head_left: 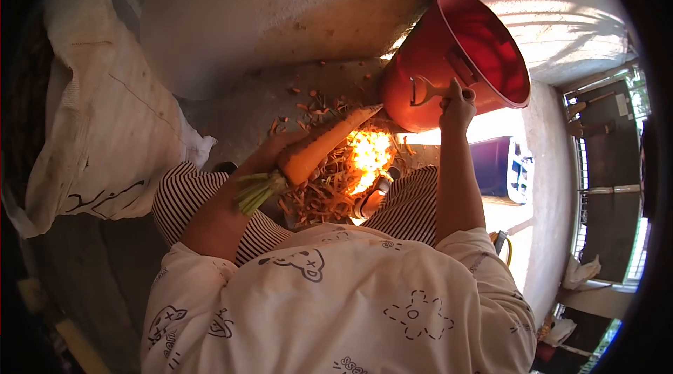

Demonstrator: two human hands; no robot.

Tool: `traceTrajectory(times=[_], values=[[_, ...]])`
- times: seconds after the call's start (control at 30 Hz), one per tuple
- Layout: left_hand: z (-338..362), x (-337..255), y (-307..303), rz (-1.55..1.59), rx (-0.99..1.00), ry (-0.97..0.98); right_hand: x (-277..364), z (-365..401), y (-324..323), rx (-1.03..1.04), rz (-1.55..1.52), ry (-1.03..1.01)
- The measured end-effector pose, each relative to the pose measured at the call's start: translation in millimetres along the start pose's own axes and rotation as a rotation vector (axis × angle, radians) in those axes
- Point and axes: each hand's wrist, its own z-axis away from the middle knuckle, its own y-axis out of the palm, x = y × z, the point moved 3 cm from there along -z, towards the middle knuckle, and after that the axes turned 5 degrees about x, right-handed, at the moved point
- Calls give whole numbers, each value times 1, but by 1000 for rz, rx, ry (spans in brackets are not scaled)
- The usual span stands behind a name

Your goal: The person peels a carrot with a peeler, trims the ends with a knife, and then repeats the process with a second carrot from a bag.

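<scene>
A large orange carrot [324, 148] with short green stalks lies slantwise across the middle of the head view, its thin tip toward the red bucket. My left hand [275, 148] is closed around its thick end, the fingers partly hidden behind it. My right hand [457, 106] grips a peeler [423, 91], held up in front of the bucket's side and apart from the carrot. Beneath the carrot, a heap of carrot peelings [312, 200] covers the floor between my feet, part of it in bright sunlight.
A tall red bucket [413, 86] stands tilted ahead on the right, near the wall [308, 16]. To the left is a bulky white sack [116, 121]. A dark blue crate [491, 164] sits on the right in strong light. Scattered peelings lie near the wall.
</scene>
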Motion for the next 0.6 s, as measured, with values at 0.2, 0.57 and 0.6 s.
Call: traceTrajectory(times=[0.2, 0.57, 0.6], values=[[-7, -2, 4, -39, -76, 42, 11, 103, 72, 392, -224, 327], [-8, 4, -11, -71, -100, 132, 0, 46, 19, 123, -67, 225], [-9, 4, -12, -48, -121, 143, 7, 68, 38, 197, -74, 269]])
